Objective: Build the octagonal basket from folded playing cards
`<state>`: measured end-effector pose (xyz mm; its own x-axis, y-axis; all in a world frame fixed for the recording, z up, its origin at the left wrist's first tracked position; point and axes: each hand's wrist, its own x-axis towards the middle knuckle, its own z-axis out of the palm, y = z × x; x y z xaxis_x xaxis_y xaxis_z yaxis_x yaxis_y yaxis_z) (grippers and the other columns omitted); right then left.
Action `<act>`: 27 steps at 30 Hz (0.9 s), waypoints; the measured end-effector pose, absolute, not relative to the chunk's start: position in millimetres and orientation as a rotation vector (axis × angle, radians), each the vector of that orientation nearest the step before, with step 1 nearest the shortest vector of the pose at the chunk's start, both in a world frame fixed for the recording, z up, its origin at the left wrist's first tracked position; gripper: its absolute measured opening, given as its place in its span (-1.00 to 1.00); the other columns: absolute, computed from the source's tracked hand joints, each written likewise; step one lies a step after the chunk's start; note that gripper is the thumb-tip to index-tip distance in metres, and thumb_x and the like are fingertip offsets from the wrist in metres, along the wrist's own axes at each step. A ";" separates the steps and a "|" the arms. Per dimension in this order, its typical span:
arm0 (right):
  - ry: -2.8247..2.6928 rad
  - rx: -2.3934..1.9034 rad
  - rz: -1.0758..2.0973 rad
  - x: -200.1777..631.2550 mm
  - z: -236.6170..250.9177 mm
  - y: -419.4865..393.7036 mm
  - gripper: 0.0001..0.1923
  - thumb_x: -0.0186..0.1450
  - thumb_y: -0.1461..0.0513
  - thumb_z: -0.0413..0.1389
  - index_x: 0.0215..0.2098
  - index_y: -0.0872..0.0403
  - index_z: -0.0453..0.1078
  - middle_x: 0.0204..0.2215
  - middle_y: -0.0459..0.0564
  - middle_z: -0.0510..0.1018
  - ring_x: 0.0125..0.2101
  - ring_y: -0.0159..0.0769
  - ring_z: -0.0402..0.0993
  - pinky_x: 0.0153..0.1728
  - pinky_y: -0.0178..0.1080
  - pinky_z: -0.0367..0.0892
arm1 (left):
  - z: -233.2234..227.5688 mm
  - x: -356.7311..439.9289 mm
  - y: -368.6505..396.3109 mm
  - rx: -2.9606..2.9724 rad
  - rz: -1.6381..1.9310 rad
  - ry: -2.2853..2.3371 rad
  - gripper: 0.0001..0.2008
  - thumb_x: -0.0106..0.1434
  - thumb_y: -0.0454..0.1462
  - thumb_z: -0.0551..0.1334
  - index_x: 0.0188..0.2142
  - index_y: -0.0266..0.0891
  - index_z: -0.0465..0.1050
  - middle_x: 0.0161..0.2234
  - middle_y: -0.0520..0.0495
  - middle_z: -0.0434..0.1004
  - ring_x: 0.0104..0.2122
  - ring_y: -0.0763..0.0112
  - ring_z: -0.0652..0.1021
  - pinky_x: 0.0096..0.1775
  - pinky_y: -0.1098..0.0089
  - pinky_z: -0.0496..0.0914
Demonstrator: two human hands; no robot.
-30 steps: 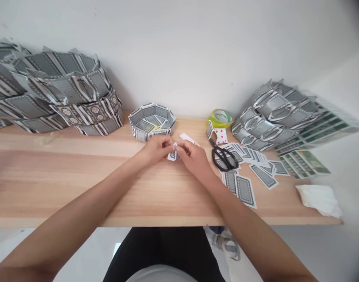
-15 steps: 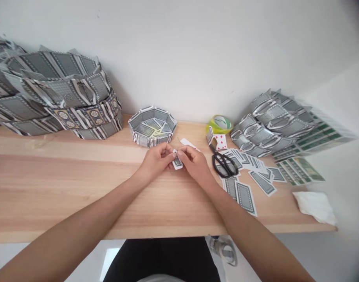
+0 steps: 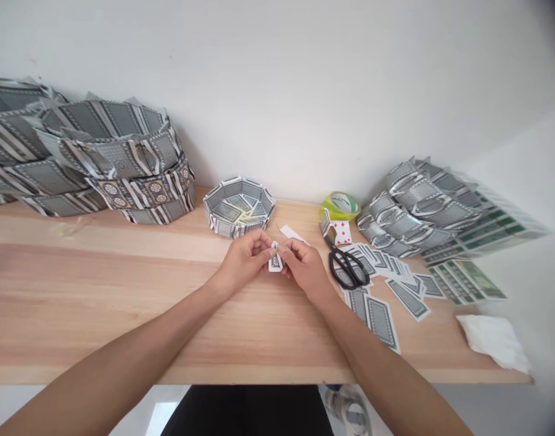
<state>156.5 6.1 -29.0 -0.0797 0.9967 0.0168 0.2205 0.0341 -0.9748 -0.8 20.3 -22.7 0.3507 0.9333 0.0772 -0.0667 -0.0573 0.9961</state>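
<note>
A small folded playing card (image 3: 275, 263), grey-patterned with a white edge, is pinched between both hands above the wooden table. My left hand (image 3: 249, 257) grips its left side with thumb and fingers. From the right, my right hand (image 3: 302, 260) holds it the same way, fingertips close to the left thumb. Just behind the hands lies a white card strip (image 3: 293, 234), partly covered by the right hand. A shallow eight-sided tray made of folded cards (image 3: 239, 207) stands behind the left hand, with cards lying in its bottom.
Black-handled scissors (image 3: 348, 269) lie right of my hands on scattered playing cards (image 3: 381, 321). Yellow-green tape (image 3: 339, 206) stands behind them. Woven card baskets (image 3: 136, 163) fill the left, and another card basket (image 3: 417, 206) stands right. White tissue (image 3: 492, 340) rests near the table's right end.
The view has tilted a little, so everything sits lower in the picture. Both hands still pinch the folded card, which now stands more upright between them.
</note>
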 end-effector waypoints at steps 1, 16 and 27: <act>-1.437 -1.315 1.136 156.6 -29.4 6.2 -0.63 0.24 -0.04 0.10 -0.50 0.06 0.27 -0.68 -0.21 0.35 -0.70 -0.47 0.25 -0.64 -0.39 0.14 | -22.2 -0.9 20.1 1.369 1.018 0.866 -0.80 0.17 -0.20 0.28 -0.35 -0.27 0.32 -0.57 0.11 0.36 -0.58 0.55 0.39 -0.52 0.52 0.28; -1.414 -1.302 1.152 157.3 -28.4 4.9 -0.64 0.31 -0.02 0.04 -0.49 0.05 0.25 -0.68 -0.20 0.37 -0.67 -0.45 0.25 -0.61 -0.38 0.14 | -18.4 -3.4 15.8 1.560 1.057 0.959 -0.77 0.29 -0.21 0.13 -0.08 -0.20 0.33 -0.53 0.11 0.35 -0.53 0.48 0.40 -0.42 0.47 0.28; -1.413 -1.224 1.206 154.1 -30.4 3.9 -0.65 0.29 -0.04 0.05 -0.44 0.05 0.27 -0.66 -0.20 0.38 -0.68 -0.47 0.21 -0.61 -0.38 0.12 | -17.9 -5.2 14.9 1.682 1.076 1.061 -0.78 0.32 -0.22 0.10 -0.07 -0.18 0.35 -0.55 0.13 0.32 -0.55 0.46 0.38 -0.44 0.45 0.27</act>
<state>154.1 3.9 -30.4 -0.1216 0.9923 0.0241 0.1318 0.0402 -0.9905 -5.2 14.9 -17.9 0.2689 0.9383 0.2174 0.2040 -0.2761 0.9392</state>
